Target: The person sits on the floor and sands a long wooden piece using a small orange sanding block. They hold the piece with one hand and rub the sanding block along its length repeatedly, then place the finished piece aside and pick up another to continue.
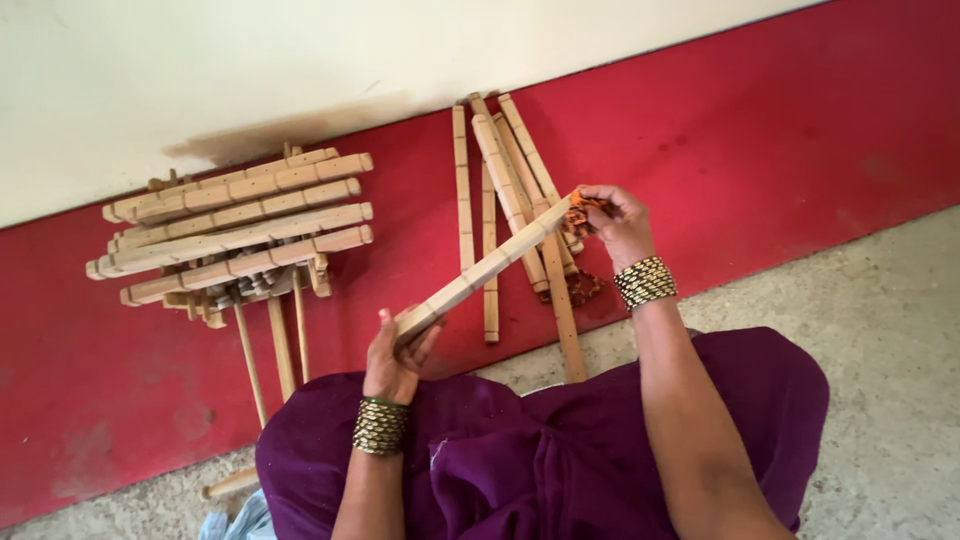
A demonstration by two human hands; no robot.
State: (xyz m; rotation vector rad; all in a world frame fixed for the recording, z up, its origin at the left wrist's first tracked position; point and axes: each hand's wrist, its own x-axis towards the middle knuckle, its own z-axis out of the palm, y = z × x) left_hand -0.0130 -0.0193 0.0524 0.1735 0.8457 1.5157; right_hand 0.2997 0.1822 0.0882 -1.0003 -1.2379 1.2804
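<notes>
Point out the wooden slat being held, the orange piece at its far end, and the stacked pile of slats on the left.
wooden slat (485, 268), head view, middle of its length.
orange piece (583, 207), head view, the part showing in the right hand's fingers.
stacked pile of slats (240, 225), head view, a middle slat.

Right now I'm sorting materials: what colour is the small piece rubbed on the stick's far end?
Orange, pinched in the right hand; head view.

Soft, even daylight fills the scene, bright without glare. A dark smudge-like shadow lies on the pale wall (300, 70) above the stacked wooden bars (240, 225). Colours are saturated, focus is fairly sharp, with slight softness and wide-angle stretching toward the edges.
</notes>
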